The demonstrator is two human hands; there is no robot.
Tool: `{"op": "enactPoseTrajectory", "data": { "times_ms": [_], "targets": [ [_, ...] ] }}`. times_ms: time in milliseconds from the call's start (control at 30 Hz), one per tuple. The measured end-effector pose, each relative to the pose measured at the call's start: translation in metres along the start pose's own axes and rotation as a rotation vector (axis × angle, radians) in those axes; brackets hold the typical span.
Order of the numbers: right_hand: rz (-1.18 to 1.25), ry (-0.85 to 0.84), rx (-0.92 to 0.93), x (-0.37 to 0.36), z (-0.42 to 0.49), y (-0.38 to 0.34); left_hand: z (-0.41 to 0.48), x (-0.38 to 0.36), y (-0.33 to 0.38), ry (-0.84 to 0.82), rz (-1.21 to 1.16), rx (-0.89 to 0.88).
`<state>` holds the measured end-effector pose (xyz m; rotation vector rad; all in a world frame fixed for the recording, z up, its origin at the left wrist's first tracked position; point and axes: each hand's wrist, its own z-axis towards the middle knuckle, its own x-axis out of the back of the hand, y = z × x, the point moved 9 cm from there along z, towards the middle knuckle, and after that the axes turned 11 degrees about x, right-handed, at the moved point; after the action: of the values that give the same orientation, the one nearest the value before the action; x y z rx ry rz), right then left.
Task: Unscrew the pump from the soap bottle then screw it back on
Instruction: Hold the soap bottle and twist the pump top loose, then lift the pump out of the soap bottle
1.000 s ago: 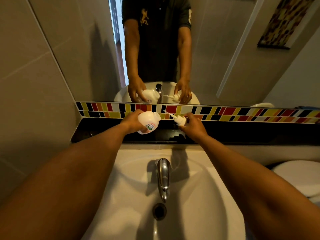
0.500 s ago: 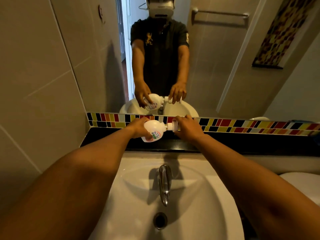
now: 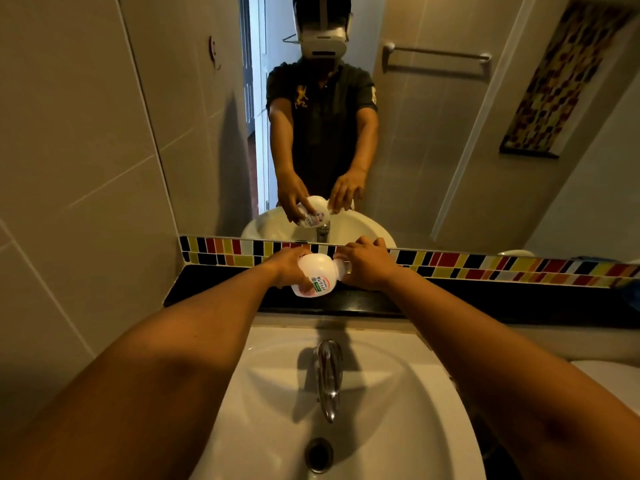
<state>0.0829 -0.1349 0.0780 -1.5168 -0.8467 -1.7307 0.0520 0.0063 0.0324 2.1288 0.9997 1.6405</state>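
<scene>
A small white soap bottle (image 3: pixel 317 274) with a red and green label is tilted on its side above the black ledge. My left hand (image 3: pixel 287 266) grips its body from the left. My right hand (image 3: pixel 365 266) is closed over the bottle's neck on the right, covering the pump, of which only a sliver of white (image 3: pixel 341 264) shows at the neck. The mirror above repeats both hands on the bottle.
A black ledge (image 3: pixel 485 299) runs below a strip of coloured tiles (image 3: pixel 485 266) and the mirror. Below it is a white basin (image 3: pixel 263 393) with a chrome tap (image 3: pixel 327 372) and drain (image 3: pixel 318 455). A tiled wall stands close on the left; something white lies at the right edge.
One second ago the pump was out of the bottle, held apart in my right hand. It has since gone into the neck, and my right hand now covers it. The view tilted up.
</scene>
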Motion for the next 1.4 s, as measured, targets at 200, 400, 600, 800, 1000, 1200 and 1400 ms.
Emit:
{"op": "enactPoseTrajectory", "data": {
  "times_ms": [200,400,600,800,1000,1200,1400],
  "targets": [
    [0.598,-0.036,-0.218,-0.008,-0.001,0.019,0.003,0.002,-0.001,-0.005,-0.042,-0.026],
    [0.913,0.044,-0.375,-0.011,-0.005,0.035,0.006,-0.002,0.001,-0.047,-0.084,-0.027],
    [1.34,0.124,-0.537,-0.028,-0.019,0.045,0.01,-0.007,-0.001,-0.06,-0.155,-0.01],
    [1.531,0.251,-0.504,-0.034,-0.021,0.044,0.01,-0.007,0.006,-0.091,-0.23,0.0],
    [1.61,0.384,-0.571,-0.038,-0.025,0.046,0.01,-0.01,0.012,-0.141,-0.268,-0.005],
    [1.49,0.363,-0.534,-0.036,-0.023,0.051,0.009,-0.013,0.009,-0.209,-0.305,0.001],
    [1.267,0.347,-0.574,-0.031,-0.023,0.049,0.009,-0.016,0.012,-0.221,-0.339,0.004]
  ]
}}
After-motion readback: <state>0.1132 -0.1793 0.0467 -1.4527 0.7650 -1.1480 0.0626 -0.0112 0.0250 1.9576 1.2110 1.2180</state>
